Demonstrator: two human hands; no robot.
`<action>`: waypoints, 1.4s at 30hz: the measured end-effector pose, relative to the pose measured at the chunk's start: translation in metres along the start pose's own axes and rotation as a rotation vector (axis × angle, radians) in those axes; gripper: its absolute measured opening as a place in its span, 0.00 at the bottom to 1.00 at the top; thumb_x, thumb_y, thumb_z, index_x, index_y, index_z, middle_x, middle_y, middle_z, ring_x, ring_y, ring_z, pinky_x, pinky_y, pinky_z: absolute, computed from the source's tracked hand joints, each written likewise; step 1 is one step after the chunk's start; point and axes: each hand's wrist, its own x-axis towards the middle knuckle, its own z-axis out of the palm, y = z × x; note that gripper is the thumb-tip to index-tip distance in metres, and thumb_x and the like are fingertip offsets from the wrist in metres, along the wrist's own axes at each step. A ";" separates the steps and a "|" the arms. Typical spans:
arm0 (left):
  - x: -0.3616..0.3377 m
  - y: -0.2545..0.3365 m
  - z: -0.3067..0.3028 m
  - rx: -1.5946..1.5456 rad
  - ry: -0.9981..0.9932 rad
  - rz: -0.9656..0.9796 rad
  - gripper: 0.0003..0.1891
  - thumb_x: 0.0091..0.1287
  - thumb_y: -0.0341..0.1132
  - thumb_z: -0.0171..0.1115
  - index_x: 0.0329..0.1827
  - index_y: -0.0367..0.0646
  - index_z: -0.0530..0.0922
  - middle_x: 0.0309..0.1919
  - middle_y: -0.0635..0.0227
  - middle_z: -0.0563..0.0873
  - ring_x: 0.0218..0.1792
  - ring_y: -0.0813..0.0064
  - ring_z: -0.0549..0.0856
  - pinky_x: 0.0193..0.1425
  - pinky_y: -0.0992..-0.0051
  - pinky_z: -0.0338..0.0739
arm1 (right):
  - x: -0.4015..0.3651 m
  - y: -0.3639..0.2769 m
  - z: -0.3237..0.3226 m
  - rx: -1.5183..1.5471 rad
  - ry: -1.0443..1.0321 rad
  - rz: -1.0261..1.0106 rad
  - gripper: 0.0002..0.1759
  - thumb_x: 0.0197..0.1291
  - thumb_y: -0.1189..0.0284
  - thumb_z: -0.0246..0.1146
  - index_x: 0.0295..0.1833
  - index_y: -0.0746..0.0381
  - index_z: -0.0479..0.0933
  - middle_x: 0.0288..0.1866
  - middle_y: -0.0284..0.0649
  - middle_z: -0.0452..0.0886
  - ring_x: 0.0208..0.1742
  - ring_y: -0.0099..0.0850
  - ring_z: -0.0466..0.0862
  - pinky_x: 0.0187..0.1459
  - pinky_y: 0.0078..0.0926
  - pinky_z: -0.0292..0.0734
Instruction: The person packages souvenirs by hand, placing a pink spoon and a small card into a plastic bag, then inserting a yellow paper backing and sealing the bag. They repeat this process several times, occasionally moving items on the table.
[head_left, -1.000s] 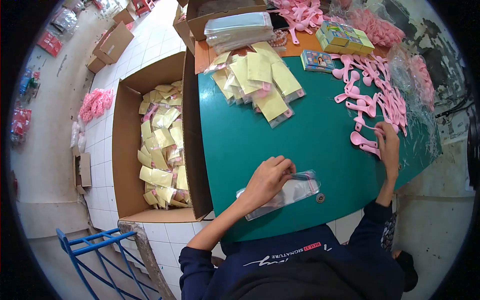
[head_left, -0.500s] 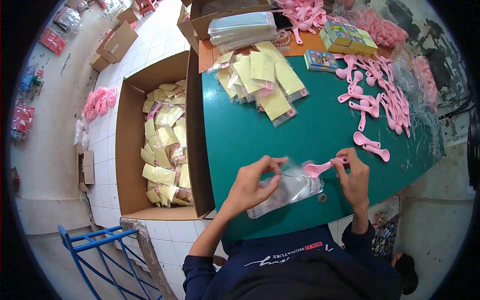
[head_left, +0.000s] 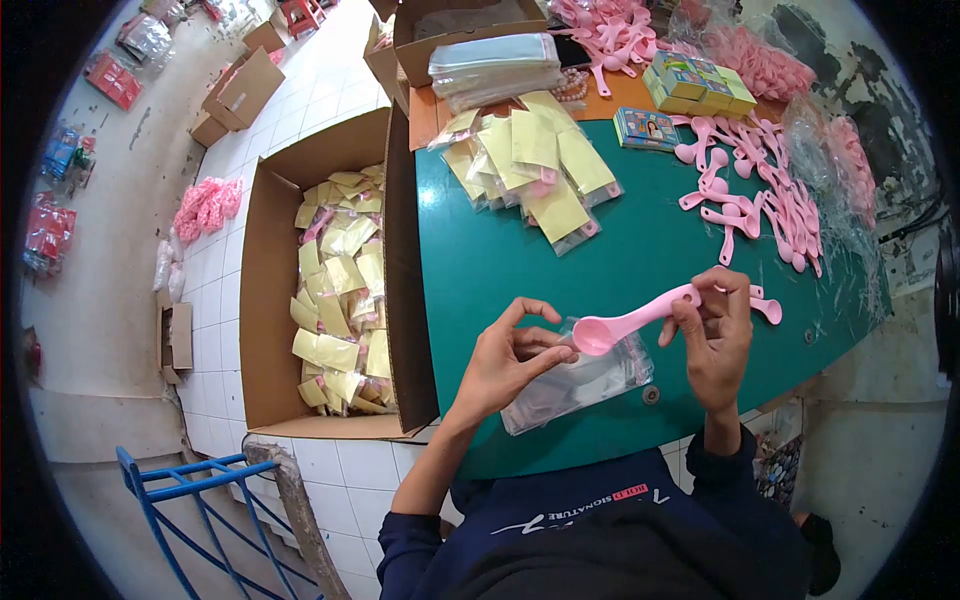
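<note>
My right hand (head_left: 718, 335) grips the handle end of a pink spoon (head_left: 632, 320), whose bowl points left. My left hand (head_left: 515, 360) has thumb and forefinger pinched on the edge of a clear plastic bag (head_left: 567, 335) beside the spoon's bowl. Under both hands, a stack of clear bags (head_left: 585, 388) lies on the green table (head_left: 480, 290). Another pink spoon (head_left: 767, 309) lies just behind my right hand, partly hidden by it.
A large carton (head_left: 405, 300) of filled packets (head_left: 330, 350) stands left of the table. More packets (head_left: 535, 140), bundled clear bags (head_left: 495, 65), small boxes (head_left: 645, 128) and pink spoons (head_left: 790, 215) lie at the back. A blue metal rack (head_left: 205, 485) is at lower left.
The spoon in my right hand has risen and moved left, its bowl now next to my left fingers. My left hand has closed on a bag edge. The view has shifted slightly.
</note>
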 end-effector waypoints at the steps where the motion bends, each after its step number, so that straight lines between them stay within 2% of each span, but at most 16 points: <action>1: -0.001 0.003 0.000 0.013 0.007 -0.011 0.15 0.64 0.28 0.62 0.49 0.39 0.67 0.38 0.59 0.87 0.41 0.78 0.85 0.45 0.78 0.79 | 0.001 -0.001 0.000 -0.027 -0.041 -0.001 0.13 0.61 0.82 0.59 0.48 0.66 0.65 0.30 0.39 0.77 0.26 0.21 0.78 0.26 0.15 0.71; 9: -0.006 0.010 0.013 -0.015 -0.057 0.046 0.17 0.65 0.27 0.61 0.55 0.38 0.69 0.47 0.57 0.84 0.45 0.79 0.83 0.49 0.78 0.77 | 0.004 -0.001 0.009 -0.127 -0.248 -0.024 0.16 0.56 0.79 0.65 0.46 0.67 0.67 0.30 0.41 0.80 0.29 0.22 0.81 0.30 0.19 0.75; 10: -0.007 0.009 0.015 -0.092 -0.030 0.057 0.17 0.67 0.29 0.59 0.57 0.36 0.70 0.45 0.59 0.85 0.44 0.80 0.82 0.49 0.78 0.76 | 0.004 0.000 0.009 -0.142 -0.258 -0.057 0.16 0.56 0.78 0.66 0.45 0.67 0.67 0.31 0.41 0.80 0.29 0.23 0.81 0.31 0.19 0.76; 15: -0.006 0.002 0.009 0.214 -0.075 -0.006 0.14 0.72 0.36 0.52 0.53 0.35 0.77 0.35 0.67 0.85 0.39 0.84 0.81 0.44 0.81 0.76 | 0.007 0.010 0.005 -0.169 -0.211 -0.202 0.17 0.57 0.72 0.67 0.45 0.67 0.69 0.34 0.43 0.82 0.29 0.26 0.82 0.33 0.21 0.78; 18: -0.005 0.008 0.013 0.144 -0.080 0.048 0.16 0.74 0.38 0.49 0.50 0.35 0.79 0.33 0.70 0.84 0.36 0.85 0.79 0.40 0.83 0.75 | 0.011 0.010 -0.003 -0.171 -0.348 -0.162 0.22 0.58 0.59 0.65 0.48 0.66 0.71 0.44 0.47 0.80 0.39 0.33 0.82 0.42 0.30 0.78; 21: 0.001 0.011 0.018 0.028 -0.022 0.063 0.16 0.74 0.38 0.47 0.50 0.36 0.79 0.34 0.70 0.84 0.36 0.85 0.79 0.39 0.83 0.74 | 0.026 0.004 0.001 -0.220 -0.660 -0.391 0.30 0.57 0.48 0.59 0.52 0.64 0.72 0.58 0.50 0.73 0.52 0.42 0.77 0.53 0.38 0.73; 22: 0.005 0.011 0.019 0.005 -0.003 0.048 0.16 0.74 0.38 0.47 0.50 0.36 0.79 0.35 0.69 0.85 0.36 0.85 0.79 0.39 0.83 0.74 | 0.027 0.007 0.002 -0.278 -0.828 -0.368 0.34 0.55 0.44 0.57 0.55 0.61 0.73 0.67 0.50 0.63 0.60 0.47 0.70 0.59 0.41 0.68; 25: 0.016 0.020 0.019 0.009 0.044 0.055 0.16 0.75 0.38 0.46 0.51 0.37 0.79 0.37 0.68 0.85 0.37 0.84 0.80 0.41 0.83 0.75 | 0.044 0.007 0.003 -0.349 -0.912 -0.510 0.32 0.55 0.44 0.58 0.53 0.60 0.75 0.69 0.48 0.60 0.61 0.47 0.69 0.59 0.39 0.68; 26: 0.020 0.022 0.013 0.035 0.005 0.064 0.16 0.75 0.38 0.45 0.52 0.36 0.78 0.40 0.64 0.85 0.40 0.80 0.83 0.43 0.82 0.77 | 0.060 0.011 -0.004 -0.276 -0.954 -0.462 0.30 0.56 0.46 0.58 0.51 0.60 0.77 0.71 0.49 0.57 0.62 0.46 0.69 0.60 0.38 0.68; 28: 0.028 0.019 0.007 -0.030 0.050 0.070 0.17 0.75 0.38 0.45 0.52 0.35 0.77 0.41 0.61 0.85 0.41 0.76 0.85 0.43 0.81 0.78 | 0.099 0.022 -0.017 -0.224 -0.811 -0.351 0.22 0.59 0.52 0.61 0.50 0.57 0.78 0.64 0.47 0.67 0.56 0.40 0.74 0.54 0.35 0.73; 30: 0.030 0.011 0.002 -0.072 0.091 0.119 0.19 0.75 0.40 0.45 0.52 0.32 0.76 0.42 0.54 0.85 0.44 0.69 0.86 0.44 0.78 0.80 | 0.158 0.038 -0.034 -0.429 -0.666 -0.194 0.16 0.60 0.60 0.61 0.47 0.59 0.79 0.51 0.44 0.78 0.46 0.34 0.79 0.44 0.32 0.76; 31: 0.028 0.004 0.001 -0.139 0.116 0.121 0.20 0.75 0.42 0.45 0.52 0.31 0.75 0.42 0.52 0.84 0.44 0.68 0.86 0.45 0.77 0.80 | 0.188 0.061 -0.041 -0.575 -0.512 -0.233 0.13 0.60 0.65 0.60 0.41 0.65 0.79 0.37 0.41 0.81 0.36 0.32 0.81 0.38 0.30 0.75; 35: 0.017 -0.021 -0.015 -0.324 0.199 0.089 0.26 0.73 0.48 0.44 0.51 0.27 0.73 0.41 0.47 0.84 0.42 0.65 0.86 0.45 0.71 0.82 | 0.281 0.165 -0.072 -0.971 -0.231 -0.023 0.21 0.55 0.58 0.63 0.38 0.68 0.80 0.35 0.50 0.81 0.37 0.43 0.81 0.41 0.37 0.74; 38: 0.021 -0.028 -0.021 -0.429 0.245 0.116 0.25 0.74 0.48 0.43 0.48 0.29 0.74 0.40 0.47 0.84 0.39 0.66 0.86 0.42 0.71 0.83 | 0.283 0.211 -0.069 -1.197 -0.054 -0.132 0.20 0.52 0.61 0.65 0.36 0.70 0.78 0.34 0.53 0.80 0.39 0.49 0.79 0.44 0.40 0.73; 41: 0.021 -0.027 -0.020 -0.478 0.264 0.108 0.23 0.74 0.47 0.43 0.45 0.31 0.74 0.38 0.48 0.84 0.36 0.67 0.87 0.39 0.70 0.84 | 0.289 0.235 -0.068 -1.061 0.047 -0.157 0.19 0.46 0.66 0.69 0.38 0.70 0.79 0.36 0.55 0.81 0.39 0.46 0.80 0.42 0.39 0.73; 42: 0.021 -0.024 -0.019 -0.466 0.251 0.095 0.23 0.74 0.47 0.43 0.44 0.31 0.74 0.38 0.48 0.84 0.36 0.67 0.87 0.40 0.70 0.84 | 0.287 0.232 -0.066 -0.958 0.123 -0.136 0.19 0.43 0.68 0.69 0.39 0.70 0.77 0.35 0.55 0.80 0.41 0.52 0.79 0.47 0.42 0.72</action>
